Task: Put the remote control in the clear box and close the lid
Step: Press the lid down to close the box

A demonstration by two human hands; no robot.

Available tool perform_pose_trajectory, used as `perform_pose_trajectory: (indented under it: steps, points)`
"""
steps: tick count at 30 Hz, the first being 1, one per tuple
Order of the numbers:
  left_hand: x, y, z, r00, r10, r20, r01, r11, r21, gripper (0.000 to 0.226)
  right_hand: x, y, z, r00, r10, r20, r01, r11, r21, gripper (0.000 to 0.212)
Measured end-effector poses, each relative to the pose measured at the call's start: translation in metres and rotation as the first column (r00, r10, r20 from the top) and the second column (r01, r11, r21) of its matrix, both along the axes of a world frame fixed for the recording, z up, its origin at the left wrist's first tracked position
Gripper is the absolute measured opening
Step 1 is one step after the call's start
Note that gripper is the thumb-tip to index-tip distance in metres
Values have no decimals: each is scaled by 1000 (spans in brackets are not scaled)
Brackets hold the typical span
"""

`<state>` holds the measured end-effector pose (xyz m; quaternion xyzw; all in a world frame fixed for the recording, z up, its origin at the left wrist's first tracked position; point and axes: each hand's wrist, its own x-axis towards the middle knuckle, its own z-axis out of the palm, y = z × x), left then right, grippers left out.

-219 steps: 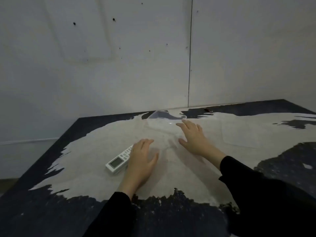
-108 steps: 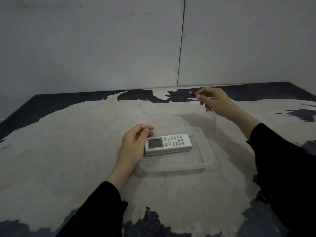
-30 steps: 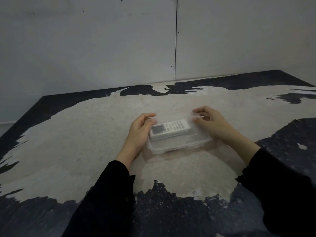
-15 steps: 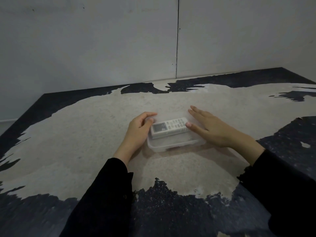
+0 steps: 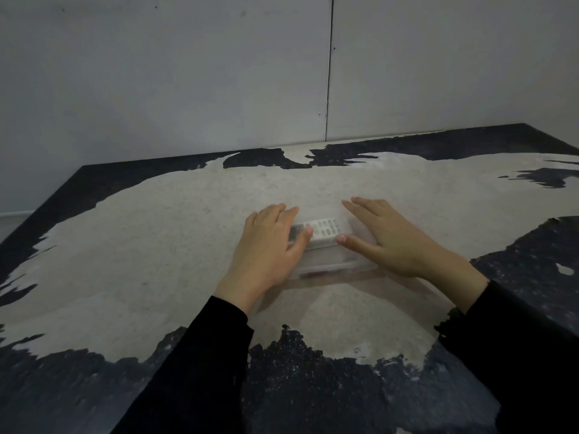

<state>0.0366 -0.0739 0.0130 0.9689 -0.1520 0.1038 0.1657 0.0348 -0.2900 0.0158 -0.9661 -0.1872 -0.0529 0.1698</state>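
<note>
The white remote control (image 5: 326, 229) lies inside the clear box (image 5: 329, 267) in the middle of the table, seen through the clear lid (image 5: 326, 250) resting on top. My left hand (image 5: 269, 249) lies flat on the lid's left end, fingers together, covering the remote's display end. My right hand (image 5: 391, 239) lies flat on the lid's right end with fingers spread. Neither hand grips anything. The box's side ends are hidden under my hands.
The table (image 5: 156, 245) has a worn pale middle and dark speckled edges; its left edge runs diagonally at the far left. A grey panelled wall (image 5: 219, 73) stands right behind the table's far edge.
My left hand has moved from the box's left end up onto the lid. My right hand stays flat on the right end. The view has drawn closer.
</note>
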Motion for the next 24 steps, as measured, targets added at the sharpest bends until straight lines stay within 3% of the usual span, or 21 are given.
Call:
perform_pose_trajectory:
  steps: [7, 11, 13, 18, 20, 24]
  points:
    - [-1, 1, 0, 996, -32, -88, 33, 999, 12, 59, -2, 3, -2, 991, 7, -130, -14, 999, -50, 100]
    - [7, 9, 3, 988, -91, -127, 55, 963, -263, 58, -2, 2, 4, 985, 11, -171, -28, 995, -98, 104]
    - [8, 11, 3, 985, -112, -128, 51, 914, -402, 46, -3, 1, 7, 973, 29, -227, -50, 995, -90, 106]
    - [10, 11, 1, 986, -53, -158, -50, 808, -587, 31, 0, -1, 9, 946, 42, -321, -77, 992, -98, 114]
    - [11, 7, 3, 987, -19, -157, -72, 834, -547, 34, 0, -1, 8, 941, 41, -336, -82, 991, -108, 116]
    - [1, -11, -3, 991, 19, -135, -34, 993, -113, 71, 2, 5, 22, 953, 16, -304, -51, 993, -108, 107]
